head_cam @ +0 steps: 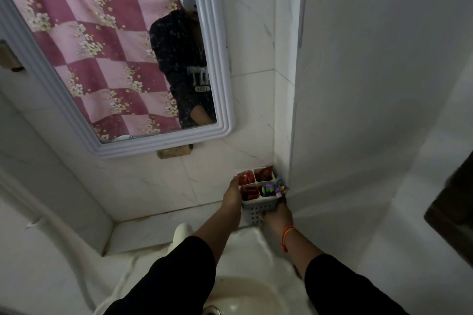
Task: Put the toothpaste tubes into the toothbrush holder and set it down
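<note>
Mirror [143,146]: white-framed, hanging on the tiled wall at upper left, reflecting a pink checked floral cloth and a person in a dark printed top.
Tap [180,235]: white, standing at the back edge of the sink, just left of the left forearm.
Sink [245,291]: pale basin lying at the bottom of the view, both forearms in dark sleeves reaching over it.
Left hand [231,197]: pressing against the holder's left side, its grip wrapping that wall, fingertips reaching the top rim.
Toothbrush holder [256,208]: white, perforated, divided into four compartments, sitting upright in the wall corner at the counter's back edge; whether its base is touching the counter cannot be told.
Toothpaste tubes [247,178]: red, standing in three compartments, the two rear ones and the front left.
Purple and green items [275,188]: filling the front right compartment.
Right hand [277,216]: cupping the holder's lower right front, grip closing on it; an orange thread [288,234] is circling the wrist.
</note>
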